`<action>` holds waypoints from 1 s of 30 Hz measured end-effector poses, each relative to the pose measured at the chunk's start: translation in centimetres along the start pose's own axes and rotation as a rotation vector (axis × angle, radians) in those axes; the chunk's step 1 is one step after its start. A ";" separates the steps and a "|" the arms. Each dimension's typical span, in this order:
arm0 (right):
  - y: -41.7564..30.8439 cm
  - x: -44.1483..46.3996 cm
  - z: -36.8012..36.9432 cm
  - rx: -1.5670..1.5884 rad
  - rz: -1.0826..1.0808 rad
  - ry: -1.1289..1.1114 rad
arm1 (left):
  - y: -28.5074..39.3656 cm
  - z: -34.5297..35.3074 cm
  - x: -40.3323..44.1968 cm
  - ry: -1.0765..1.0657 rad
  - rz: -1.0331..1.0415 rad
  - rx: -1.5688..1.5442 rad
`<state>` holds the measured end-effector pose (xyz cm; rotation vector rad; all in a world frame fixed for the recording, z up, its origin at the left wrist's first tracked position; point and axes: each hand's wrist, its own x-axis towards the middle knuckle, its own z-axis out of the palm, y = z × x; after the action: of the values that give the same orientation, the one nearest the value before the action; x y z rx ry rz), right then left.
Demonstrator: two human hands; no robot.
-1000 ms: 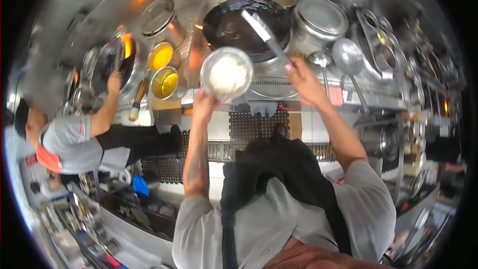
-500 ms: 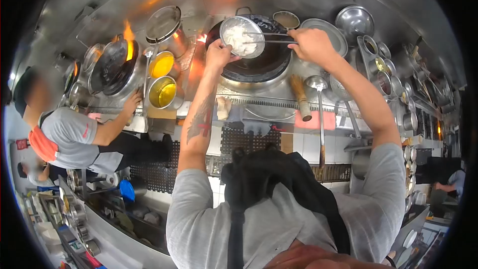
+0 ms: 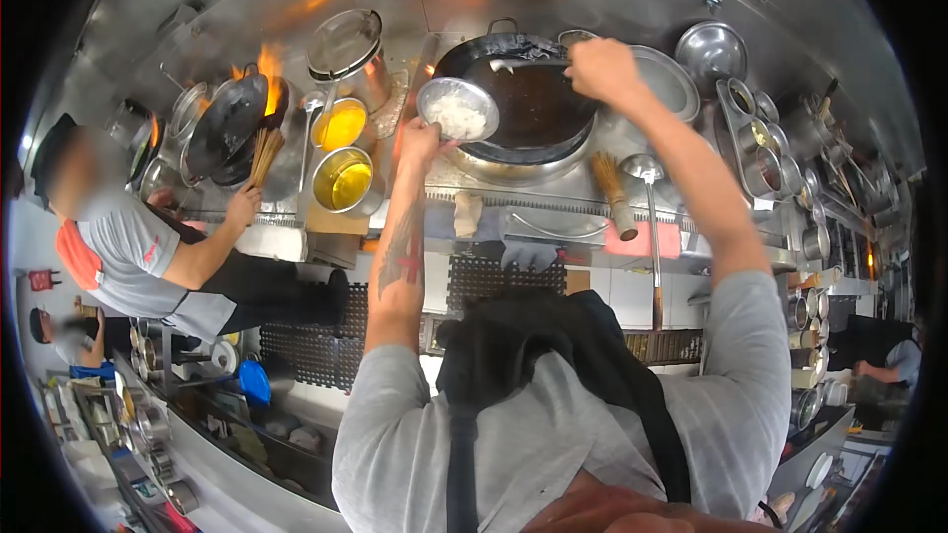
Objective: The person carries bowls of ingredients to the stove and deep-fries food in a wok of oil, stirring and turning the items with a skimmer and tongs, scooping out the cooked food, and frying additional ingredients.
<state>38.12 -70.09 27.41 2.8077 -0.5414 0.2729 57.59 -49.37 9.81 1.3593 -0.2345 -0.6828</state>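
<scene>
My left hand [image 3: 419, 141] grips the rim of a metal bowl [image 3: 428, 99] that holds white pieces of food [image 3: 458, 116]. The bowl is tilted beside the left edge of a large wok [image 3: 583, 123] with dark liquid in it. Over the wok's right side, my right hand [image 3: 602, 69] is closed on long thin chopsticks [image 3: 541, 63]. One white piece [image 3: 504, 66] is at their far tips, above the wok. The fingers of the right hand partly hide the chopsticks.
Two pots of yellow liquid [image 3: 349, 185] stand left of the wok. To its right are a bamboo brush [image 3: 614, 195], a ladle [image 3: 644, 170] and a metal tray of condiments [image 3: 758, 166]. A co-worker [image 3: 148, 257] works at a flaming wok [image 3: 222, 138] on the left.
The bowl has moved down and left, away from over the middle of the wok. My right hand has lifted slightly, and the chopsticks now have a white piece outside the bowl. The co-worker now holds a brush.
</scene>
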 end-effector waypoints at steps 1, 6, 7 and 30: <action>-1.4 0.6 1.7 -0.009 0.035 -0.100 | 0.0 -0.6 -0.2 0.036 0.013 0.003; -4.1 4.0 10.4 0.129 0.244 -0.185 | -0.1 -2.4 -0.3 0.028 0.038 -0.013; -3.5 4.4 10.0 0.085 0.216 -0.125 | -0.1 -2.6 -0.5 0.021 0.038 -0.013; -2.5 1.6 -7.8 0.052 0.093 0.177 | -0.6 -3.3 0.6 -0.089 -0.053 -0.150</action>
<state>39.46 -66.10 34.62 2.7756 -0.6325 0.5559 59.59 -47.07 8.39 1.1966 -0.2145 -0.7913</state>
